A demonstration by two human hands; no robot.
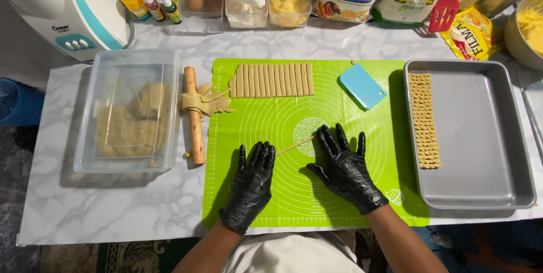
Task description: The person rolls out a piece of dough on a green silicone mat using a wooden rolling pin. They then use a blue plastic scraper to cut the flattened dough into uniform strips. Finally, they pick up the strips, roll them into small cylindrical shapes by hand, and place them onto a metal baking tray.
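Your left hand [250,185] and right hand [345,168] lay flat and open, rolling one dough strip [294,145]. One row of twists [424,120] filled the tray [481,137]; many cut strips [274,80] waited.

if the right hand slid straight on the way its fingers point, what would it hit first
The right hand points up the green mat, away from the person. After bare mat, it would probably first meet the blue scraper, or pass just left of it; the line is close.
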